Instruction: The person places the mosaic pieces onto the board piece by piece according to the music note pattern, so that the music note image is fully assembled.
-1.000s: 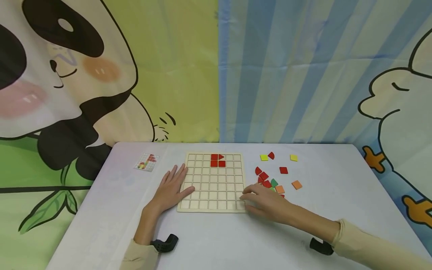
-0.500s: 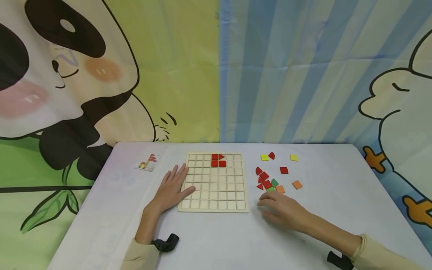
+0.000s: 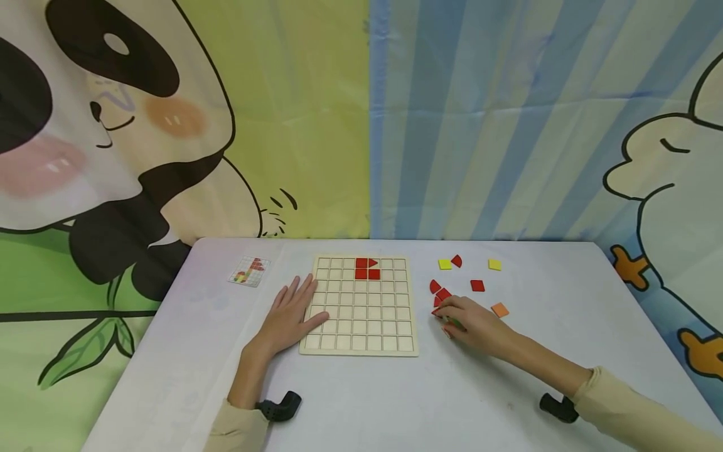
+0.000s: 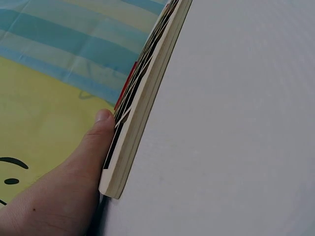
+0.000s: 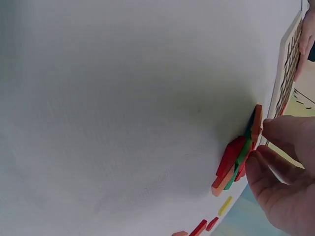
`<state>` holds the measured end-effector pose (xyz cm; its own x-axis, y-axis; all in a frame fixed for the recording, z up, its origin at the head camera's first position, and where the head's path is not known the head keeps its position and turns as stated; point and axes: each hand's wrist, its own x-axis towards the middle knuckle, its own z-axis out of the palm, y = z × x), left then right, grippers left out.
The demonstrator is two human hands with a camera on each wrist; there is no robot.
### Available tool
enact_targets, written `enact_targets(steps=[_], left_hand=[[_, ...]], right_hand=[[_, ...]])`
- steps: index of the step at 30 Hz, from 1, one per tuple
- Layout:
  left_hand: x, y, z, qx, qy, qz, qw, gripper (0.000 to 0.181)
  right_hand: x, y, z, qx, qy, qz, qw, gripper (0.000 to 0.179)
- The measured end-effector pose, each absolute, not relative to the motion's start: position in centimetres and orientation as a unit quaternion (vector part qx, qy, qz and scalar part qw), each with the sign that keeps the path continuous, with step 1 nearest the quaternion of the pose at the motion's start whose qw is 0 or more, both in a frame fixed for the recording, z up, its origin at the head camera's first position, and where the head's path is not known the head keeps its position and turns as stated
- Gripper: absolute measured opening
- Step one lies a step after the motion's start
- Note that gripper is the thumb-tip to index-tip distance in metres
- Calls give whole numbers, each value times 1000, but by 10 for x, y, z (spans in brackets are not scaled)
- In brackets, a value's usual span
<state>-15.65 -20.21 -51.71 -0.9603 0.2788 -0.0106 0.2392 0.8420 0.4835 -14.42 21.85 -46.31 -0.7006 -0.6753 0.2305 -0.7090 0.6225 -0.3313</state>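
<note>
A square pale wooden grid board [image 3: 359,356] lies on the table, with several red pieces [image 3: 368,269] set in cells near its far edge. My left hand [image 3: 284,318] rests on the board's left side, fingers straight and thumb over the near cells; the left wrist view shows the thumb [image 4: 93,142] against the board edge [image 4: 142,113]. To the right of the board, my right hand [image 3: 471,323] is bent over a cluster of small red, green and orange pieces [image 5: 236,160]. Its fingertips are at the pieces, spread a little apart. The hand hides part of the cluster.
A small pattern card [image 3: 249,271] lies left of the board. Beyond the cluster are loose yellow squares [image 3: 445,264] [image 3: 494,265], a red quarter-round [image 3: 456,260], a red square [image 3: 477,285] and an orange square [image 3: 499,310]. A printed curtain [image 3: 480,125] hangs behind the table.
My right hand moved right, away from the board's edge, then forward onto the cluster, covering several pieces that showed before. The left hand stays in place on the board.
</note>
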Motion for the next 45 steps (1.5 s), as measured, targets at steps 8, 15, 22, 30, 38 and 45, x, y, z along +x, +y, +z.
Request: enact_targets(steps=[8, 15, 22, 30, 38, 45], left_hand=[[-156, -202, -517, 136, 958, 250, 42, 92], [-156, -202, -517, 135, 959, 248, 40, 92], [-156, -203, -519, 134, 958, 250, 38, 92], [-156, -203, -518, 134, 958, 252, 36, 92], [-155, -202, -518, 134, 957, 254, 38, 92], [-156, -203, -518, 134, 957, 254, 38, 92]], right_hand=[[-154, 217, -470, 404, -896, 173, 58, 18], [-162, 211, -466, 393, -906, 149, 38, 16], [-171, 204, -461, 393, -910, 132, -6, 20], [-179, 203, -459, 414, -901, 128, -21, 21], [-179, 205, -463, 416, -899, 136, -10, 20], [-180, 201, -463, 423, -897, 130, 11, 18]])
